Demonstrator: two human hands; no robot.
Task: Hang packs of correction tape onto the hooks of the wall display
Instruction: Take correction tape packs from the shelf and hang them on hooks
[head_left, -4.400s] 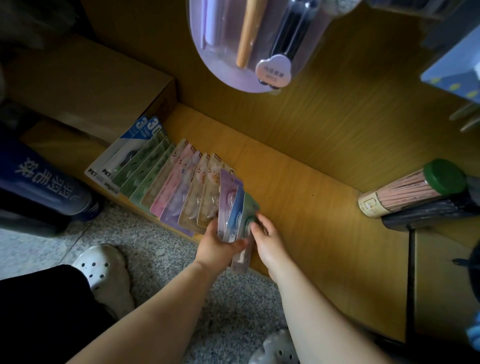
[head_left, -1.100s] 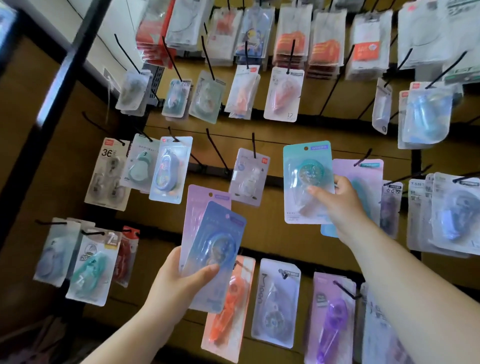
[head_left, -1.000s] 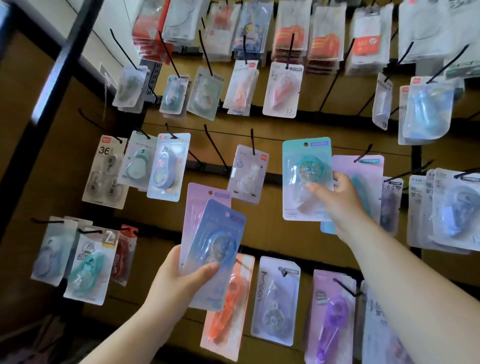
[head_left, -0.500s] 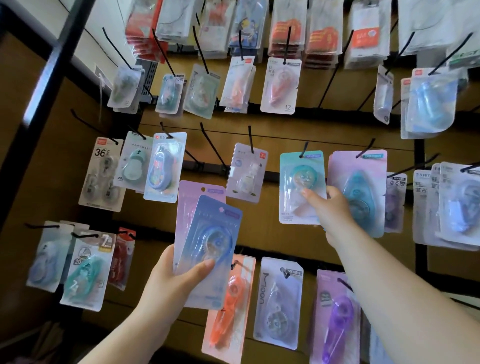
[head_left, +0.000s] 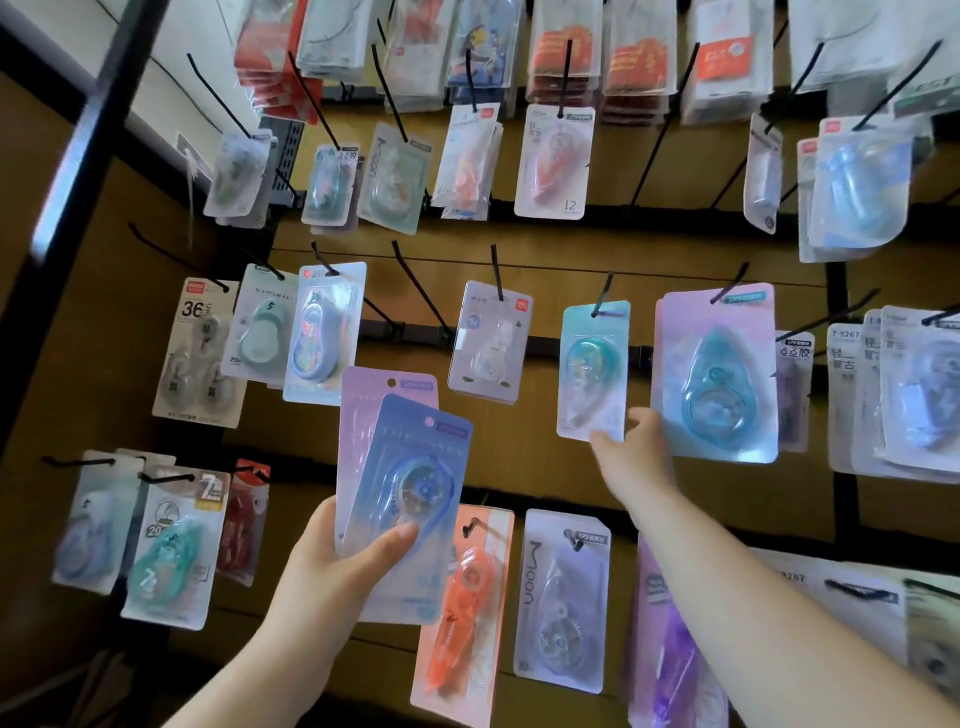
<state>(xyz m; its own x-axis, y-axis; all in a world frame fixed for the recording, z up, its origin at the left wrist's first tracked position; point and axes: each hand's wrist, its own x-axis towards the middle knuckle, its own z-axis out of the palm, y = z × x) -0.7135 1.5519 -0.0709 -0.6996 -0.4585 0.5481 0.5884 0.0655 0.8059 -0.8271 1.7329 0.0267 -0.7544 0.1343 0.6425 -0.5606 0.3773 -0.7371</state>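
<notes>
Left hand (head_left: 363, 561): gripping two upright packs, the blue-carded correction tape pack (head_left: 415, 499) in front and the lilac-carded pack (head_left: 374, 410) behind.
Right hand (head_left: 631, 457): touching the bottom edge of the hung teal-carded blister pack (head_left: 595, 364) — whether it is gripping is unclear.
Next: the blue pack is lying down-left of the right hand — the left hand is nearer.

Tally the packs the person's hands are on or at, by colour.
Blue pack: 1, front of the two gripped by the left hand
Lilac pack: 1, behind the blue one in the same hand
Teal pack: 1, hanging on its hook, right hand at its lower edge
Total: 3
</notes>
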